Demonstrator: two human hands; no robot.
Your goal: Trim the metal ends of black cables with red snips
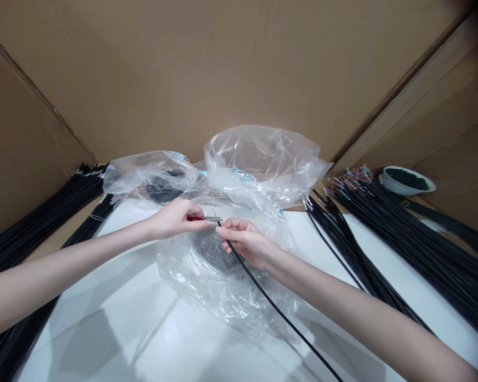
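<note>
My left hand is closed round a small tool with red handles, its metal tips pointing right. Those tips meet the upper end of a black cable, which my right hand pinches between thumb and fingers. From there the cable runs down to the bottom edge of the view. Beneath both hands lies a clear plastic bag with a mass of small dark grey pieces inside; their exact shape is too small to tell.
Bundles of black cables lie at the left and right of the white table. More clear plastic is heaped behind my hands. A white bowl with dark contents stands at the right back. Cardboard walls surround the table.
</note>
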